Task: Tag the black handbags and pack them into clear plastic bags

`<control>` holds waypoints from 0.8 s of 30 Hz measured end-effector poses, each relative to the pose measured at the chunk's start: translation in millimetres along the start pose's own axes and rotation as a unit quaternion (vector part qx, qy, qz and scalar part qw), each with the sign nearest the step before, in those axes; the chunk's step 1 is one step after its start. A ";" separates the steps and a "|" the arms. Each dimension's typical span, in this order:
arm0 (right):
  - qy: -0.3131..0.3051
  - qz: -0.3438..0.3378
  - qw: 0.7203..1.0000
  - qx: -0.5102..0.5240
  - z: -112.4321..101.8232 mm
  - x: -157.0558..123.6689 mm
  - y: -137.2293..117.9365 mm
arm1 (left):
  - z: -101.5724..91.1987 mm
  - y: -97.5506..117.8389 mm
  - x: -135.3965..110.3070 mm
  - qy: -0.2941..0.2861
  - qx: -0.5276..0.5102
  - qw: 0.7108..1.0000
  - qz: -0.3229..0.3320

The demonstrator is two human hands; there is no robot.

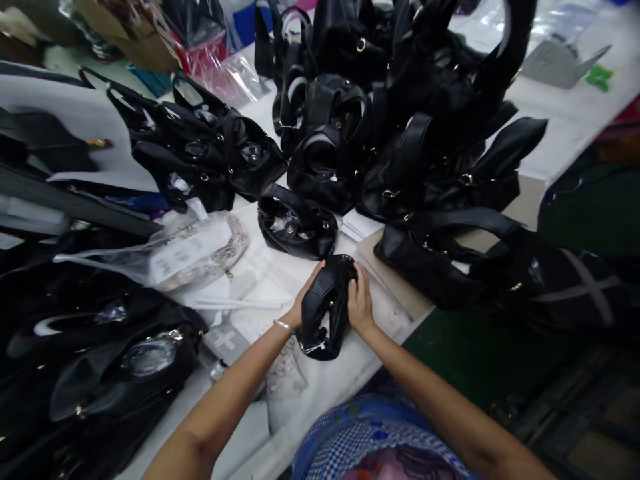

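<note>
Both the left hand (306,299) and the right hand (360,301) curl closed around a small black bag (327,303), which sits between their fingers, likely pinched from both sides to keep it steady, with another open black bag (295,227) just beyond the fingertips.

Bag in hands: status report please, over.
Left hand and right hand both grip small bag. Held above table. Second bag lies close beyond.

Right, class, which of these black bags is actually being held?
The small black bag at the near edge of the table, gripped between the left hand and right hand; the others lie untouched.
</note>
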State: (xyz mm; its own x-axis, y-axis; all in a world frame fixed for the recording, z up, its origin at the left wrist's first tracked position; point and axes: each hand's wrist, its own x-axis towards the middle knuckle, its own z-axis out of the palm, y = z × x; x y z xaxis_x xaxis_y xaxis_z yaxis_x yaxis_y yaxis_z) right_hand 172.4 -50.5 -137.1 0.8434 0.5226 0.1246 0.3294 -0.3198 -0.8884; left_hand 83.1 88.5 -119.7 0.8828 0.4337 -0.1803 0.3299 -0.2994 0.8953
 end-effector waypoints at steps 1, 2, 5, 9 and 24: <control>-0.011 -0.012 1.000 -0.015 -11.5 -3.0 -4.9 | -7.1 4.8 -5.9 -0.007 -0.008 1.000 0.001; -0.021 -0.029 0.999 -0.030 -24.4 -7.2 -10.9 | -14.3 10.3 -13.2 -0.010 -0.017 1.000 -0.008; -0.070 -0.132 0.987 -0.066 -63.7 -23.6 -30.3 | -33.0 29.3 -43.2 0.016 -0.043 0.996 -0.079; -0.269 -0.302 0.908 -0.106 -91.2 -34.6 -46.5 | -38.1 49.0 -95.5 0.048 -0.124 0.985 -0.107; -0.424 -0.412 0.752 -0.292 -55.3 -18.3 -78.4 | 29.3 32.9 -153.3 0.181 -0.031 0.983 -0.022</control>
State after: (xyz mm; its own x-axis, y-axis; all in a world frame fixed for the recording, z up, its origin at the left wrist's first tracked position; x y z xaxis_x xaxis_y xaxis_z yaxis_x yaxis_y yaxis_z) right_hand 154.6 -78.8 -45.3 -0.2414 0.9702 -0.0204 0.9310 0.2256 -0.2870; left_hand -31.5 -12.7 -74.5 0.6869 0.7231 -0.0728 0.3341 -0.2251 0.9153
